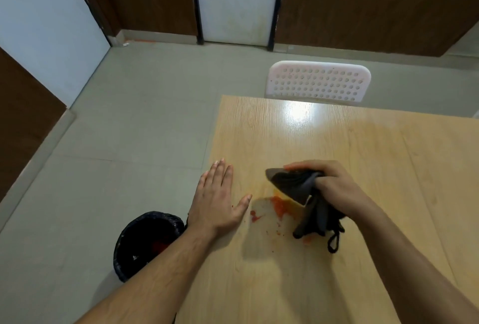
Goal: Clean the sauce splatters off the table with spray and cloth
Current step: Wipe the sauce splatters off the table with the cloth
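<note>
1. Two hands work the near left corner of the table [363, 142]; the left hand [217, 199] lies flat, fingers straight, at the edge, probably bracing.
2. The right hand [329, 183] grips the bunched dark cloth [293, 183], poised over the red sauce [280, 205]; a bin [145, 240] waits below left; no spray visible.

Head view, steeply down (close) over table [337, 142]

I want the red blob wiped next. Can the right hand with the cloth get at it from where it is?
Probably yes. The right hand grips the dark cloth just beside the red sauce, and nothing lies between them. The left hand rests flat on the sauce's other side, out of the way.
</note>
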